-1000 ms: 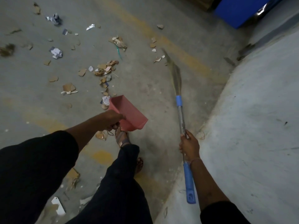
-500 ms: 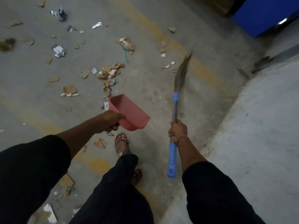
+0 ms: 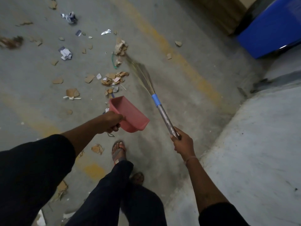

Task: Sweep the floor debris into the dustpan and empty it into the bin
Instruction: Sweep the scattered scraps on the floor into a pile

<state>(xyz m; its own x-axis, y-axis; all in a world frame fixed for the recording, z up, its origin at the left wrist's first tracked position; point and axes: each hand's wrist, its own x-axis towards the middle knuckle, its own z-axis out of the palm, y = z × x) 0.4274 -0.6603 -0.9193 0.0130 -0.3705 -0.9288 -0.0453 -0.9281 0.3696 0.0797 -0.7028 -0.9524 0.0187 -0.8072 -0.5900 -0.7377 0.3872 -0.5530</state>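
Note:
My left hand (image 3: 110, 122) grips the handle of a pink dustpan (image 3: 130, 114), held above the floor with its mouth facing away from me. My right hand (image 3: 181, 142) grips the metal shaft of a broom (image 3: 162, 114) with a blue collar. Its bristles (image 3: 141, 74) stretch up-left and reach a clump of cardboard scraps (image 3: 120, 46). A pile of torn cardboard and paper debris (image 3: 112, 79) lies just beyond the dustpan. More scraps lie scattered over the grey floor to the left. A blue bin (image 3: 270, 28) stands at the top right.
A raised concrete ledge (image 3: 252, 152) runs along the right side. My sandalled foot (image 3: 118, 151) stands below the dustpan. Faded yellow lines (image 3: 162, 41) cross the floor. Crumpled white paper (image 3: 66, 53) and a foil wrapper (image 3: 70, 17) lie farther left. Brown boxes (image 3: 224, 12) sit beside the bin.
The broom head has swung left across the floor from the scraps at the right to the cardboard clump. My right hand moved outward. The dustpan stayed roughly where it was.

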